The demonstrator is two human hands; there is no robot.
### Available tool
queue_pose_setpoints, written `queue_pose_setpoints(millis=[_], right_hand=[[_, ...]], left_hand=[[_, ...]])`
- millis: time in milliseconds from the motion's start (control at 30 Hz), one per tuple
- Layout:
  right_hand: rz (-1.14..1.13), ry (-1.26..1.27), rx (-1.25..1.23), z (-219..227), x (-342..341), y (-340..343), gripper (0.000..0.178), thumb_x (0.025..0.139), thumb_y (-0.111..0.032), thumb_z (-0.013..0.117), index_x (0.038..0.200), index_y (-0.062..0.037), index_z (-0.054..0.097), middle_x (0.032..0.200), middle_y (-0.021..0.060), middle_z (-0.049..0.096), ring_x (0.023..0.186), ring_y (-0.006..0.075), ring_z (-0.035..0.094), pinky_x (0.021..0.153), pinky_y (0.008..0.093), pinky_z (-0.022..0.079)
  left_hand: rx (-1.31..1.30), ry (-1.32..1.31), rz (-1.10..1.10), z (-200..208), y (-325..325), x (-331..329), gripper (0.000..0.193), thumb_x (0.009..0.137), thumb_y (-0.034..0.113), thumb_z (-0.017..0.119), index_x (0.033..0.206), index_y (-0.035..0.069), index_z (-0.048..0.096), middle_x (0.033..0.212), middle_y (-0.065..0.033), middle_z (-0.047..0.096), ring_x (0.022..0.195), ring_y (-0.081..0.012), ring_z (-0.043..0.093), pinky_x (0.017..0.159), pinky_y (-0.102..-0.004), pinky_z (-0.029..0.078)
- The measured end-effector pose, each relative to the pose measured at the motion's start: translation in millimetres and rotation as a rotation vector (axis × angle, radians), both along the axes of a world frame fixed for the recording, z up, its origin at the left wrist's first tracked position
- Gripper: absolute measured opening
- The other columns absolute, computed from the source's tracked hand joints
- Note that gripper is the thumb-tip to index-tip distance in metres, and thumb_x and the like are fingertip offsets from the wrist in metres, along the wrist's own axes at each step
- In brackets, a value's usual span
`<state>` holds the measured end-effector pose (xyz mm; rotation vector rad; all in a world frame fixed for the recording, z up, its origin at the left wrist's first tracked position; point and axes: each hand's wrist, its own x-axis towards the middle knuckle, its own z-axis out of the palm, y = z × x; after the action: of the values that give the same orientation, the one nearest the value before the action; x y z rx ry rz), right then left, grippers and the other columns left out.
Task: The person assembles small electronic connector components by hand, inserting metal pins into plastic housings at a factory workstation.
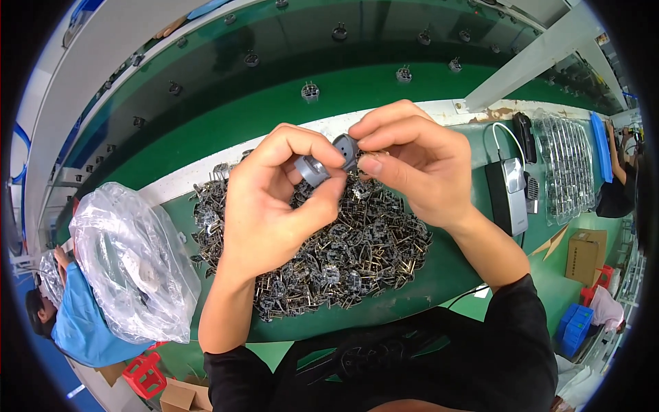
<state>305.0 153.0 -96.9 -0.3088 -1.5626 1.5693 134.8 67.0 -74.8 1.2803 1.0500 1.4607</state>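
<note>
My left hand (pixel 274 185) is closed around a grey round plastic housing (pixel 313 171), which sits between thumb and fingers. Against it, at the fingertips, is a second grey plastic piece (pixel 346 150) with small dark holes in its face. The fingers of my right hand (pixel 419 158) pinch at the edge of that piece; a small dark part seems to be between them, too covered to name. Both hands are raised over a large heap of small black and metal parts with brass-coloured pins (pixel 343 254) on the green table (pixel 446 275).
Beyond the white rail, a green conveyor belt (pixel 274 110) carries several spaced small assemblies (pixel 310 91). A clear plastic bag (pixel 134 268) lies left. At right are a black-and-silver device (pixel 506 196), clear blister trays (pixel 564 165) and a slanted white post (pixel 532 58). Other people work at both sides.
</note>
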Motion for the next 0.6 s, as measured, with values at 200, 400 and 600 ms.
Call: queue_pose_setpoints(millis=[200, 400, 600], right_hand=[[-0.008, 0.057, 0.150, -12.1, -0.8, 1.5, 0.018, 0.081, 0.010, 0.065, 0.098, 0.0055, 0.064, 0.106, 0.0147, 0.059, 0.096, 0.0196, 0.061, 0.081, 0.0299, 0.055], [0.007, 0.099, 0.076, -20.0, -1.7, 5.0, 0.019, 0.081, 0.012, 0.063, 0.100, 0.0075, 0.063, 0.107, 0.0149, 0.058, 0.097, 0.0205, 0.061, 0.083, 0.0307, 0.054], [-0.129, -0.029, 0.070, -0.8, 6.8, 5.4, 0.022, 0.080, 0.010, 0.066, 0.102, 0.0069, 0.064, 0.095, 0.0110, 0.061, 0.086, 0.0157, 0.063, 0.076, 0.0253, 0.054]], left_hand=[[-0.097, -0.035, 0.083, -2.8, 2.7, 6.3, 0.042, 0.074, -0.012, 0.071, 0.113, -0.006, 0.058, 0.097, -0.0057, 0.054, 0.079, -0.0084, 0.057, 0.068, -0.0198, 0.048], [-0.262, -0.106, 0.051, -5.6, 4.6, 5.0, 0.048, 0.072, -0.016, 0.069, 0.118, -0.007, 0.058, 0.105, -0.0111, 0.061, 0.089, -0.0121, 0.063, 0.074, -0.0219, 0.053], [-0.049, 0.310, 0.148, -6.5, 1.6, 3.9, 0.047, 0.071, -0.013, 0.071, 0.116, -0.005, 0.061, 0.096, -0.0071, 0.059, 0.083, -0.0123, 0.061, 0.072, -0.0222, 0.052]])
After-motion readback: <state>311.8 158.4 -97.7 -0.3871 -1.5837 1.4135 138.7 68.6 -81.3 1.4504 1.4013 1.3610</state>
